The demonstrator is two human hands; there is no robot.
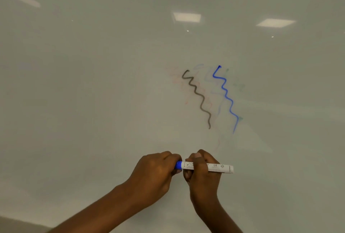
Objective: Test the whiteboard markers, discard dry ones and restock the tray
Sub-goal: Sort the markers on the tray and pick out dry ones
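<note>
A white-barrelled whiteboard marker (pixel 218 167) lies level in front of the whiteboard (pixel 93 83), low in the view. My right hand (pixel 202 175) grips its barrel. My left hand (pixel 156 173) is curled round its blue cap (pixel 178 165) at the left end; only a short piece of the cap shows. On the board above are a grey wavy line (pixel 198 98) and a blue wavy line (pixel 226 96), side by side. Faint erased traces of red, blue and green lie around them.
The whiteboard fills nearly the whole view and reflects several ceiling lights (pixel 186 17). A darker strip (pixel 16 225) shows at the bottom left corner. No tray and no other marker is in view.
</note>
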